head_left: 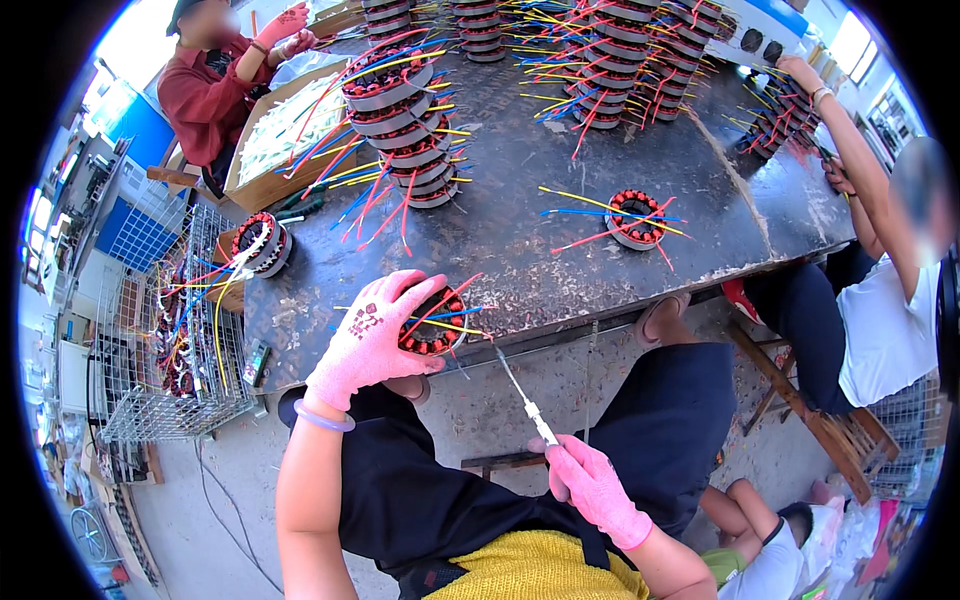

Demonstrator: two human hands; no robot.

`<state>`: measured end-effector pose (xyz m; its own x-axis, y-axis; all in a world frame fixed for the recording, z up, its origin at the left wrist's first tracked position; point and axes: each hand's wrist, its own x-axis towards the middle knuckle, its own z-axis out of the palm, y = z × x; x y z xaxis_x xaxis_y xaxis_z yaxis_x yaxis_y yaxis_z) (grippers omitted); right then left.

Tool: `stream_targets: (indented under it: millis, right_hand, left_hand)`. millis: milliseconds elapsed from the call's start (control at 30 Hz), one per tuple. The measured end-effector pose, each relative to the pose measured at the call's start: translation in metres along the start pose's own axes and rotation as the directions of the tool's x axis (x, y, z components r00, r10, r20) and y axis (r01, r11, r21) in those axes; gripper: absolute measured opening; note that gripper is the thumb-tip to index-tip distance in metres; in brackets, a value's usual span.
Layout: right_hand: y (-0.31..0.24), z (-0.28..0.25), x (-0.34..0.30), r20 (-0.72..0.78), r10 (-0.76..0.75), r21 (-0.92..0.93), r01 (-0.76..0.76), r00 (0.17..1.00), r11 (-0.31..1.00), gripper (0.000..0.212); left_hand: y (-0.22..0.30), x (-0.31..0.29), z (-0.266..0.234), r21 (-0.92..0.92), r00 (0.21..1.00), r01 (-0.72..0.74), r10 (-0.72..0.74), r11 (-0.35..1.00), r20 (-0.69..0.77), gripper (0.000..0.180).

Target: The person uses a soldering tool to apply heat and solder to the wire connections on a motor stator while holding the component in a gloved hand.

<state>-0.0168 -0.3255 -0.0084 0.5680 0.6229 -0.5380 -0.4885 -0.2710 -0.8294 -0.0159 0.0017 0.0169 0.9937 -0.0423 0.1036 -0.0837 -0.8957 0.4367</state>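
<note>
My left hand, in a pink glove, grips a round motor stator with red windings and red, yellow and blue wires, held at the near edge of the dark worktable. My right hand, also in a pink glove, is lower over my lap. It holds a thin white tool whose tip points up toward the stator, a short way off it.
A single stator lies mid-table, another at the left corner. Tall stacks of stators stand further back. A wire basket is at my left. One person sits at the far left, another at the right on a wooden stool.
</note>
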Motion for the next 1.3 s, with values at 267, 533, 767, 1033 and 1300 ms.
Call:
stream_targets:
  millis: [267,533,767,1033,1300]
  right_hand:
    - [-0.0016,0.002,0.0002,0.004,0.029,0.126,-0.03,1.0,0.992,0.03]
    - [-0.0042,0.001,-0.0005,-0.006,0.003,0.05,-0.003,1.0,0.999,0.032]
    - [0.001,0.0,0.0005,-0.008,-0.03,0.009,0.03,1.0,1.0,0.032]
    - [-0.0018,0.0003,-0.0009,-0.008,-0.007,0.038,0.007,1.0,0.999,0.033]
    - [0.0007,0.0009,0.0006,0.007,-0.022,0.058,0.022,1.0,0.998,0.032]
  left_hand:
    - [0.0045,-0.0002,-0.0014,0.025,1.0,0.026,-0.025,0.999,-0.009,0.095]
    - [0.0074,-0.001,-0.0012,0.054,1.0,0.03,-0.029,0.998,-0.009,0.093]
    - [0.0063,-0.0017,0.0008,0.065,0.999,0.028,-0.026,0.998,-0.022,0.091]
    - [0.0078,-0.0008,0.0003,0.041,0.999,0.024,-0.023,0.999,-0.022,0.091]
    - [0.008,-0.0019,-0.0001,0.039,0.999,0.029,-0.029,0.999,-0.017,0.092]
